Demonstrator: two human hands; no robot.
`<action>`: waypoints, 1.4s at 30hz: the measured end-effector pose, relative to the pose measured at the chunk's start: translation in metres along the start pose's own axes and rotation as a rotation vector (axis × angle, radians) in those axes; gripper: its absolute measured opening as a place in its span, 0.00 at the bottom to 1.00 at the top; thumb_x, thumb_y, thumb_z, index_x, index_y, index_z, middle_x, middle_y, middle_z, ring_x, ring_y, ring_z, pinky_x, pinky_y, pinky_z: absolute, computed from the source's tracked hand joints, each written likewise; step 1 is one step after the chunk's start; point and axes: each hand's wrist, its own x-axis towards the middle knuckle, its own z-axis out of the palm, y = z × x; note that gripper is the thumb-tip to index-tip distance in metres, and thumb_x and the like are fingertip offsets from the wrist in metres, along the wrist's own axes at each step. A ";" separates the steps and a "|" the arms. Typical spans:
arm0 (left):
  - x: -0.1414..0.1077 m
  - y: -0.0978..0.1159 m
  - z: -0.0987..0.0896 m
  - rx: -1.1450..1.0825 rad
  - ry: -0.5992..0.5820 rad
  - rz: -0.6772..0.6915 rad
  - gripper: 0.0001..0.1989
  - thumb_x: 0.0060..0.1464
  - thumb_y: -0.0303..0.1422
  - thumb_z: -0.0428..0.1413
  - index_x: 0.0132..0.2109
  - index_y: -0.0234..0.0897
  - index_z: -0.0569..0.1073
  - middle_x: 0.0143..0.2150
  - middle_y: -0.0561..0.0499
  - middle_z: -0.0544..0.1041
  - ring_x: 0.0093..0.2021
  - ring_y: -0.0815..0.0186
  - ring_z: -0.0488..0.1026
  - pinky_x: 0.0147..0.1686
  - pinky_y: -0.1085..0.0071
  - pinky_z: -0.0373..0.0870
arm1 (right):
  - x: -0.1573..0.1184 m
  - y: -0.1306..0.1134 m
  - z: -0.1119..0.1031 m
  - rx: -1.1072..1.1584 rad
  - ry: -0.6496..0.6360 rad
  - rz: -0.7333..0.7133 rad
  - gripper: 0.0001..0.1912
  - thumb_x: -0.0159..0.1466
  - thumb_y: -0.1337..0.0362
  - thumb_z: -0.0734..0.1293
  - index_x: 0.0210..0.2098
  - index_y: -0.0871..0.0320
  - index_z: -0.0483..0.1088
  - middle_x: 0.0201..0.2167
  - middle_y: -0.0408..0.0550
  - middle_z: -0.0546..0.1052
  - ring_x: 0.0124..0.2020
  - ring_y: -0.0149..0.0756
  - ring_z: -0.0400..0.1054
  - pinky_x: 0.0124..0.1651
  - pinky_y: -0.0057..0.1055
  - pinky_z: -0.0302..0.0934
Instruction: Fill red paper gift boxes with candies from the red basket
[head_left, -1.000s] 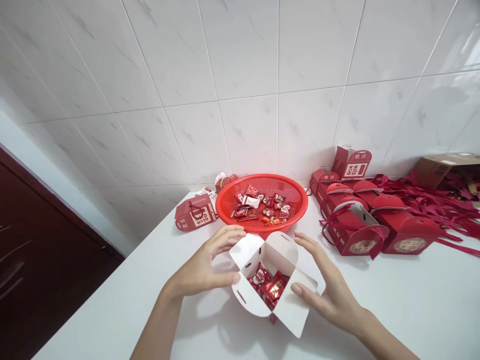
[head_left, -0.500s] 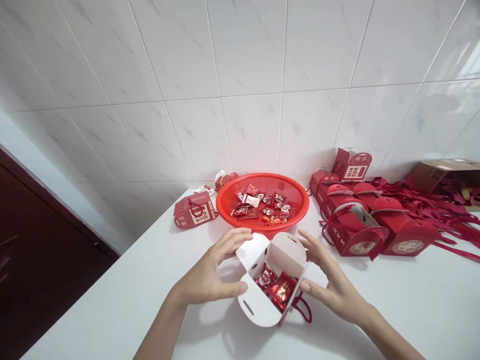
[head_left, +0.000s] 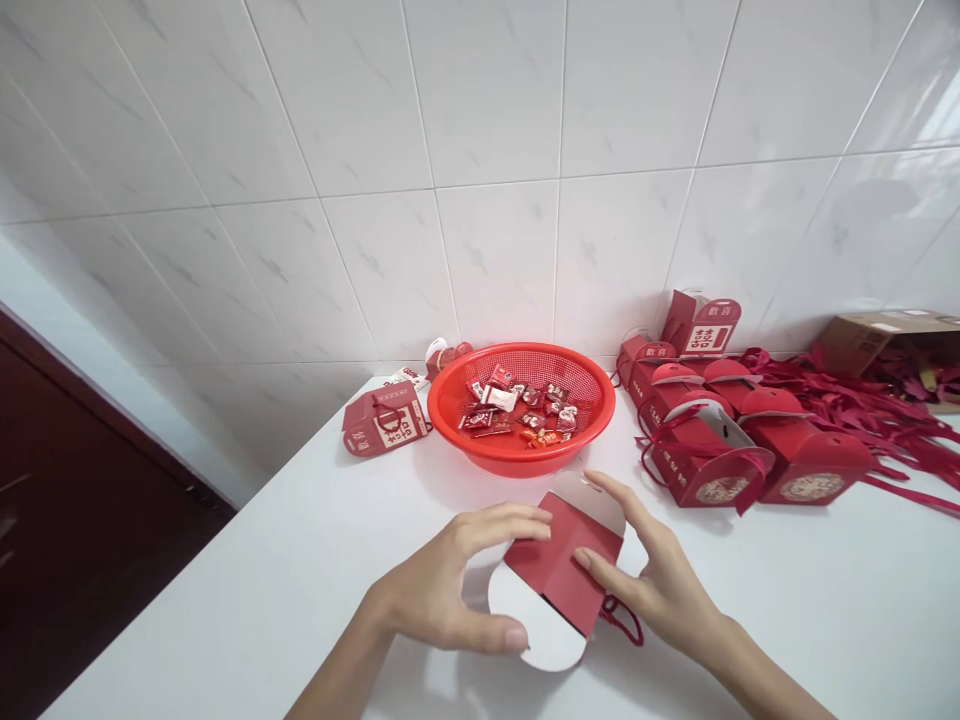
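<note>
In front of me on the white table stands a small red gift box (head_left: 564,560), its two red top flaps folded inward and its white-lined rounded end flaps spread outward. My left hand (head_left: 457,580) is at its left side, fingers on a red flap and thumb by the near white flap. On the other side, my right hand (head_left: 656,575) has its thumb on the red top and its fingers around the far right edge. A dark red cord (head_left: 622,620) loops out at the box's right. The folded flaps hide what lies inside.
Beyond the box is a red plastic basket (head_left: 521,462) with several wrapped candies (head_left: 499,398). A flat-lying red box (head_left: 386,418) is left of it. Several filled-out red boxes (head_left: 814,465) stand at right, beside red ribbons (head_left: 825,400) and a cardboard carton (head_left: 862,340) against the tiled wall.
The two side flaps have been folded inward, covering the red-wrapped candies that showed inside the box. Both hands have moved in over the top, and the view has shifted slightly.
</note>
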 end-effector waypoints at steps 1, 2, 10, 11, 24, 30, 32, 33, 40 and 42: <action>0.001 0.000 0.000 0.011 -0.018 0.019 0.34 0.46 0.45 0.70 0.61 0.47 0.73 0.66 0.44 0.70 0.66 0.45 0.65 0.66 0.50 0.61 | 0.000 -0.001 0.000 -0.008 0.006 -0.010 0.31 0.68 0.59 0.68 0.67 0.50 0.56 0.61 0.53 0.73 0.59 0.45 0.72 0.57 0.39 0.71; 0.003 0.001 0.000 0.009 -0.027 0.038 0.34 0.46 0.46 0.69 0.60 0.47 0.74 0.66 0.43 0.69 0.66 0.45 0.66 0.65 0.50 0.61 | 0.000 -0.001 0.000 -0.013 0.006 -0.028 0.30 0.68 0.59 0.68 0.67 0.50 0.57 0.61 0.53 0.74 0.59 0.45 0.72 0.57 0.38 0.70; 0.018 -0.003 0.023 -0.055 0.229 -0.058 0.26 0.55 0.41 0.66 0.59 0.44 0.73 0.60 0.44 0.72 0.60 0.54 0.70 0.62 0.59 0.67 | 0.003 -0.009 -0.002 0.063 -0.059 -0.233 0.22 0.72 0.62 0.62 0.65 0.48 0.62 0.55 0.53 0.77 0.53 0.41 0.73 0.52 0.36 0.72; 0.019 -0.004 0.027 -0.074 0.256 -0.081 0.28 0.54 0.41 0.66 0.60 0.44 0.71 0.60 0.44 0.72 0.60 0.55 0.70 0.61 0.59 0.67 | 0.003 -0.010 -0.003 0.080 -0.065 -0.206 0.21 0.73 0.62 0.61 0.64 0.49 0.63 0.54 0.54 0.77 0.52 0.42 0.74 0.51 0.37 0.73; 0.030 -0.012 0.034 -0.161 0.161 -0.159 0.24 0.54 0.45 0.63 0.56 0.41 0.74 0.59 0.44 0.73 0.60 0.53 0.69 0.61 0.58 0.66 | -0.002 -0.006 0.003 -0.096 -0.112 -0.254 0.36 0.65 0.47 0.68 0.68 0.52 0.58 0.63 0.60 0.68 0.64 0.52 0.65 0.62 0.45 0.64; 0.032 -0.014 0.045 -0.078 0.261 -0.180 0.23 0.56 0.45 0.62 0.56 0.42 0.72 0.59 0.43 0.70 0.62 0.53 0.66 0.64 0.56 0.62 | -0.003 0.001 -0.006 -0.201 -0.164 -0.196 0.49 0.60 0.40 0.70 0.72 0.54 0.51 0.70 0.63 0.58 0.70 0.57 0.55 0.65 0.52 0.60; 0.032 -0.014 0.047 -0.039 0.273 -0.182 0.23 0.58 0.45 0.60 0.57 0.42 0.71 0.60 0.43 0.69 0.63 0.53 0.65 0.65 0.56 0.62 | -0.002 0.001 -0.007 -0.249 -0.147 -0.160 0.46 0.62 0.44 0.70 0.71 0.54 0.52 0.70 0.63 0.59 0.69 0.56 0.57 0.64 0.52 0.61; 0.031 -0.013 0.047 -0.025 0.273 -0.183 0.22 0.60 0.46 0.59 0.58 0.43 0.71 0.60 0.44 0.69 0.63 0.54 0.65 0.65 0.56 0.62 | -0.001 0.001 -0.008 -0.265 -0.140 -0.141 0.44 0.63 0.45 0.70 0.71 0.54 0.53 0.69 0.63 0.60 0.68 0.56 0.58 0.64 0.51 0.62; 0.029 -0.012 0.044 -0.049 0.247 -0.180 0.20 0.66 0.46 0.52 0.60 0.46 0.71 0.61 0.46 0.69 0.62 0.55 0.66 0.64 0.58 0.63 | 0.004 0.005 -0.016 -0.258 -0.134 -0.132 0.36 0.66 0.50 0.68 0.68 0.54 0.56 0.65 0.62 0.67 0.64 0.54 0.64 0.62 0.50 0.65; 0.029 -0.013 0.044 -0.052 0.253 -0.195 0.19 0.65 0.46 0.54 0.58 0.46 0.72 0.59 0.46 0.69 0.60 0.56 0.68 0.62 0.59 0.65 | 0.003 0.006 -0.018 -0.274 -0.124 -0.134 0.35 0.66 0.52 0.66 0.69 0.55 0.55 0.66 0.63 0.64 0.66 0.55 0.61 0.62 0.52 0.64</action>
